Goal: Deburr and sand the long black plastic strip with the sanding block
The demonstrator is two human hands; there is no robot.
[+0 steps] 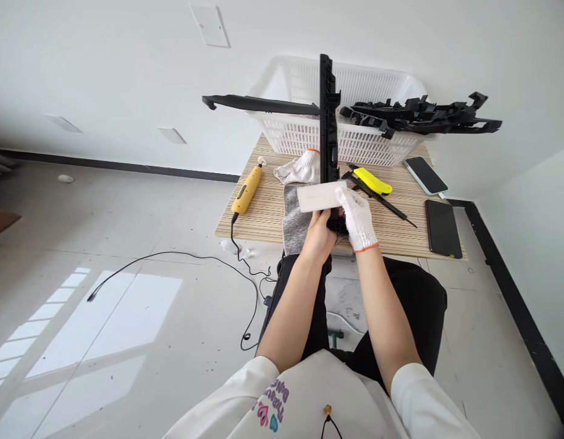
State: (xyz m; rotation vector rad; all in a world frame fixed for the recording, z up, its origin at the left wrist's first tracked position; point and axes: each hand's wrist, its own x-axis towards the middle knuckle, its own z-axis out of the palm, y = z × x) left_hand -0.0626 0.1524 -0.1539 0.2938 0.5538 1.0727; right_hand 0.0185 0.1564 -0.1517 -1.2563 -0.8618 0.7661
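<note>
- We seem to be at the hold-and-work step: the long black part [328,131] is in our grip, with the flat white piece [316,196] across its low end.
- Our left hand [318,235] is bare and holds the long black part near its low end, fingers peeking out under the flat white piece.
- Our right hand [353,210], in a white glove [363,230], pinches the flat white piece at its three o'clock end. We can't tell if it grips the part too.
- The next move, we think, calls for a steady left hand and a soft, careful right one — the far tip could wobble and bump the white basket [291,137].
- The long black part points to twelve o'clock from us, over the table [263,222].
- It looks thin and straight, with lots of little bumps, clips and gaps — some of its low end is hidden.
- Other black parts [405,116] lie on the basket at one o'clock.
</note>
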